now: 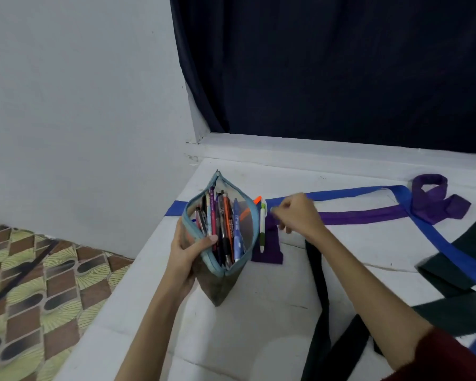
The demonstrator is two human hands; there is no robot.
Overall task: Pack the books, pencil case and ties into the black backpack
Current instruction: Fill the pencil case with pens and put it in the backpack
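Observation:
My left hand (186,257) grips the open grey pencil case (220,284) by its blue zip edge and holds it upright on the white surface. Several pens (223,229) stand inside it. A white and green pen (262,229) lies just right of the case on the end of a purple tie (368,215). An orange pen (256,200) pokes out behind the case. My right hand (296,213) hovers beside the white pen with curled fingers, nothing visible in it. No backpack or books are in view.
A blue tie (355,192), a black tie (318,270) and a dark green tie (451,268) lie across the white surface (259,339). A dark curtain (341,64) hangs behind. The patterned floor (39,298) at left has a black strap (19,279) on it.

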